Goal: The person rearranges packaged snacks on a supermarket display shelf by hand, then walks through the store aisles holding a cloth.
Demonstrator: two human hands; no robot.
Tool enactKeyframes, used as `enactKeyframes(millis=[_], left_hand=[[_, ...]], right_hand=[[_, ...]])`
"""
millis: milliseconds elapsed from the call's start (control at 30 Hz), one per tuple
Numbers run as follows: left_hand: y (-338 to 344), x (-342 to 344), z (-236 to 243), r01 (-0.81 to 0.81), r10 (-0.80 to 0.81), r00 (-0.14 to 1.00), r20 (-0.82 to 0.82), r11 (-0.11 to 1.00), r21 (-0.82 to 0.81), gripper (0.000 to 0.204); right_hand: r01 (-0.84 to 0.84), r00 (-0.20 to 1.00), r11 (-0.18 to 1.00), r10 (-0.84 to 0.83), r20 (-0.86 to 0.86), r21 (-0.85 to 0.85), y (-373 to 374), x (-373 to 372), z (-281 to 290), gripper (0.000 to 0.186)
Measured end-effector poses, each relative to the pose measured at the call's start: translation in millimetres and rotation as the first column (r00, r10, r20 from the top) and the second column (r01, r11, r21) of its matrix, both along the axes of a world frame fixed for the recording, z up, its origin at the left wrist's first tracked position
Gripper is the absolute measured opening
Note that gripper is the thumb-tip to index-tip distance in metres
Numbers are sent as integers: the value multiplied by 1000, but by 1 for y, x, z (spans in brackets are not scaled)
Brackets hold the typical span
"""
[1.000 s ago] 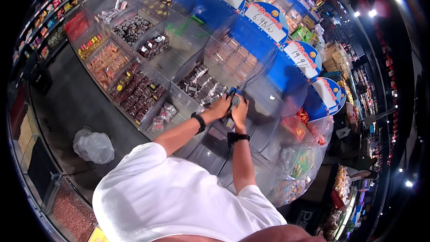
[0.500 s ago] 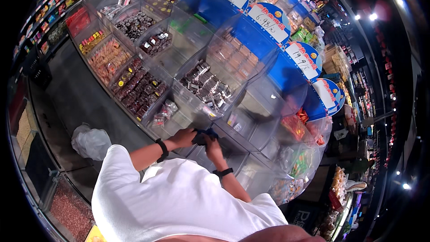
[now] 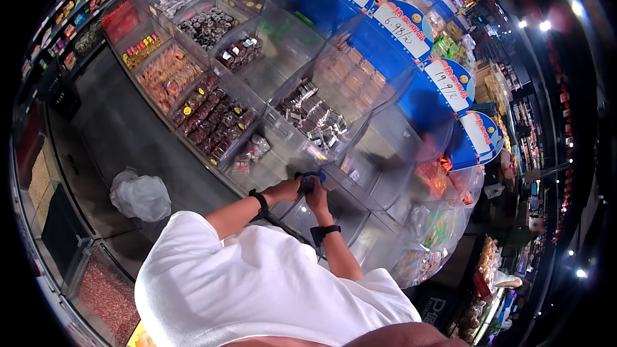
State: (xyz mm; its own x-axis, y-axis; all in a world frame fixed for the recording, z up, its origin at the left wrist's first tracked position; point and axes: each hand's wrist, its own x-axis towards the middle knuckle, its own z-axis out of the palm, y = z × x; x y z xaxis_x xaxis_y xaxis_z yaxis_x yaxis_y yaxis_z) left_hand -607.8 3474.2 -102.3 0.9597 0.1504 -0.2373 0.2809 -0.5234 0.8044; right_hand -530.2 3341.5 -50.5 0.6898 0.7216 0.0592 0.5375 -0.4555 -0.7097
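Observation:
Both of my hands are together over the front row of clear plastic bins. Bunched between them is a dark cloth (image 3: 309,184) with a bluish edge, small and partly covered by my fingers. My left hand (image 3: 283,191) closes on it from the left, and my right hand (image 3: 317,200) grips it from the right. Below the hands lies a clear bin (image 3: 299,215) with shiny walls. Just beyond my left hand, a bin holds a few small red-and-white packets (image 3: 252,152). Farther off are silver-wrapped sweets (image 3: 313,114).
Bins of dark packaged snacks (image 3: 214,117) and orange-pink packets (image 3: 168,72) run to the left. Blue-backed sign cards (image 3: 403,27) stand behind the bins. A white plastic bag (image 3: 140,196) lies at the left, and bagged goods (image 3: 421,265) fill bins at the right.
The view has shifted, so the bins appear farther right. My hands, still on the dark cloth, have moved slightly away from my body.

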Motion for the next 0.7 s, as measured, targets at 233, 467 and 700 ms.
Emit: enactKeyframes(millis=[233, 467, 700], left_hand=[[27, -72, 43, 407, -424, 894, -143, 904, -133, 47], [11, -34, 23, 248, -243, 967, -79, 967, 53, 53], [-10, -13, 62, 129, -110, 991, -82, 947, 296, 61]], right_hand=[[-196, 950, 903, 78, -303, -381, -37, -56, -10, 47], [-30, 992, 916, -20, -121, -399, -18, -18, 9, 49], [-57, 982, 958, 3, -187, -280, -17, 8, -8, 56]])
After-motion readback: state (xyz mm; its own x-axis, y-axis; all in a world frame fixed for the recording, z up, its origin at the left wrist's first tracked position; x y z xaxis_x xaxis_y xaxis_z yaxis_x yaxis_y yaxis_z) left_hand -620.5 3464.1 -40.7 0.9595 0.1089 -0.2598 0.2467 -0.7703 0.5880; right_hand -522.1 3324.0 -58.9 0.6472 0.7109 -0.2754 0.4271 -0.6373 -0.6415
